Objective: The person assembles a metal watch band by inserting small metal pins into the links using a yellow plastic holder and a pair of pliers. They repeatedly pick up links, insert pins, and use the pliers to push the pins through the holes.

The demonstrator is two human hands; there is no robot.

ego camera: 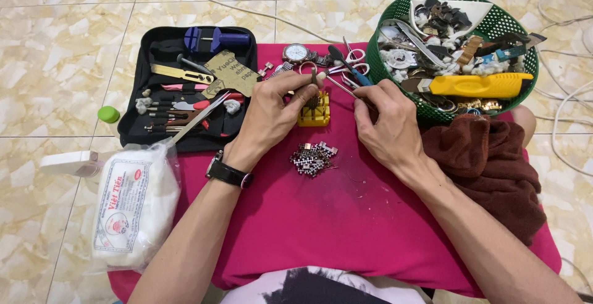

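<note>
Both hands meet over the middle of the pink tabletop [346,217], so let's sweep across from the left. Far left on the tiled floor [55,45] sits a small green cap [109,114], and below it a white plastic bag of cotton [133,208] leans at the tabletop's edge. Next comes an open black tool case [139,132], packed with small screwdrivers, tweezers and a blue tool at the top. Now the left hand [275,109], a dark wristwatch [229,172] strapped on its wrist: fingers pinched narrow around a thin tool with a pale handle, its tip down on the yellow holder block [314,114]. That block sits dead centre, just beneath the fingertips of the left hand. Behind it lies a round watch [296,53] beside scissors with white handles [349,62]. In front, a little heap of metal bracelet links [314,157] rests apart from the block. The right hand [388,125] is closed too, fingers curled tight on a slim metal tool that angles toward the block. Over to the right, a green mesh basket [525,88] brims with watch parts and a yellow cutter [479,85], and a brown towel [488,162] is bunched just below it.
</note>
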